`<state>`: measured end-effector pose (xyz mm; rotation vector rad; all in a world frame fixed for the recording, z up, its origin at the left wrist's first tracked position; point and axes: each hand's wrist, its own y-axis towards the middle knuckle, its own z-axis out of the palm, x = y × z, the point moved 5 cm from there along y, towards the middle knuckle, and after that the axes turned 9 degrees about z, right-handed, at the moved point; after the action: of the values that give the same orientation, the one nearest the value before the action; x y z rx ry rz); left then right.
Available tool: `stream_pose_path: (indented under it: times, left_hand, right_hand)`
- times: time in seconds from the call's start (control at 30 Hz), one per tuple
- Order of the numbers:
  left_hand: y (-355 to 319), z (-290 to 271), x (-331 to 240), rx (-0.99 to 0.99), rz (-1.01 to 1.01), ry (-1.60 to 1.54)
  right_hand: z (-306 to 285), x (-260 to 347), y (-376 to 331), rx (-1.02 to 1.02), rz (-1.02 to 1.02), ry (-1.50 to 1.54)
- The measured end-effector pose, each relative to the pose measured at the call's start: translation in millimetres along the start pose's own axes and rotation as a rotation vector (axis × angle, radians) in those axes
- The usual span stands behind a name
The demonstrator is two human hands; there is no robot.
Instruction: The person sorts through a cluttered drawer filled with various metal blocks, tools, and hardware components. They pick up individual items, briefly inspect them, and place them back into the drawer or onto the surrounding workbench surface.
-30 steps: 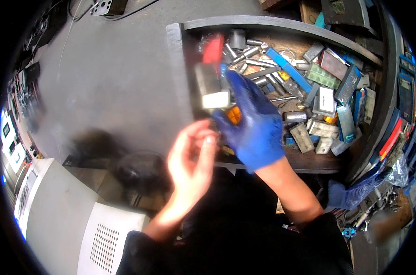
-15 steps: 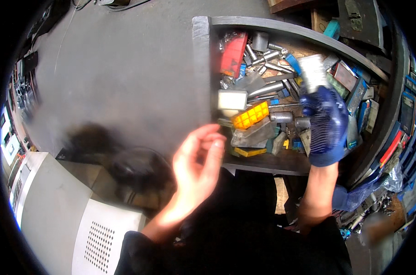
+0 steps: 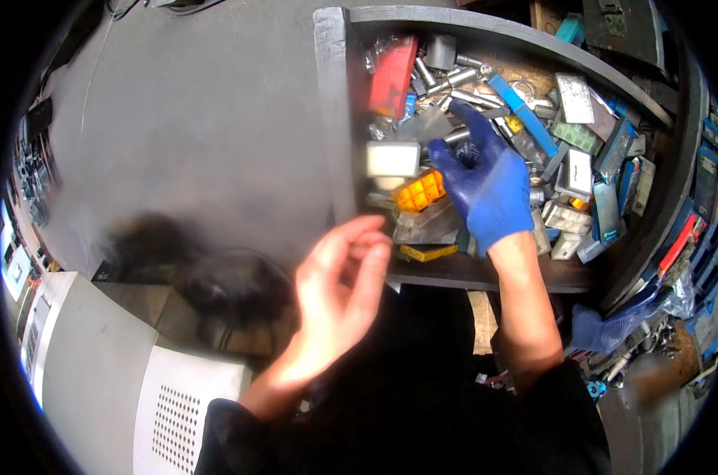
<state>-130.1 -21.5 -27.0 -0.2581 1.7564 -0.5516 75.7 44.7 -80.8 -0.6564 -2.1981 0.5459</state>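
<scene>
My right hand [image 3: 486, 174], in a blue coated glove, reaches into a dark wooden drawer [image 3: 454, 16]. Its thumb and fingers are spread over metal tool bits, with nothing visibly held. Just left of it lies an orange gridded case [image 3: 420, 191], with a clear-lidded white box [image 3: 393, 159] farther left. A long blue case [image 3: 524, 115] rests beyond the glove, and a pale flat case [image 3: 574, 98] lies to the right of that. My left hand [image 3: 339, 277], bare, hovers by the drawer's near left corner, fingers loosely bent and apart from the thumb, holding nothing.
A red case [image 3: 393, 79] lies at the drawer's far left. Small plastic boxes crowd its right side. More blue cases [image 3: 706, 182] stand outside at the right, above a loose blue glove [image 3: 612, 324]. A light-coloured machine housing [image 3: 186, 404] stands at the lower left.
My right hand has swung left across the drawer and its fingers have spread. A blurred pale object was at its fingers before; now a pale flat case lies at the right. My left hand stays put.
</scene>
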Motion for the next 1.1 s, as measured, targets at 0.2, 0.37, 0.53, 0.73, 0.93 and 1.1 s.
stream_pose_path:
  times: [0.2,0.37,0.53,0.73,0.93,1.1]
  left_hand:
    - [-2,4,4,0.009,-0.014,0.01]
    - [-3,8,2,0.051,-0.011,0.035]
    - [-6,8,8,0.049,0.034,0.075]
    - [-8,10,4,0.116,0.005,0.245]
    - [-8,20,0,0.169,0.028,0.294]
    - [-12,19,2,0.227,0.088,0.286]
  right_hand:
    - [5,-12,-9,0.224,0.116,0.358]
    - [-18,-12,-32,0.17,0.217,0.44]
    - [-64,-42,-43,-0.236,0.311,0.692]
    - [-52,-37,-54,0.012,0.025,0.314]
    - [-7,-19,-30,0.315,0.083,-0.328]
    - [-15,-24,-42,0.175,-0.128,-0.187]
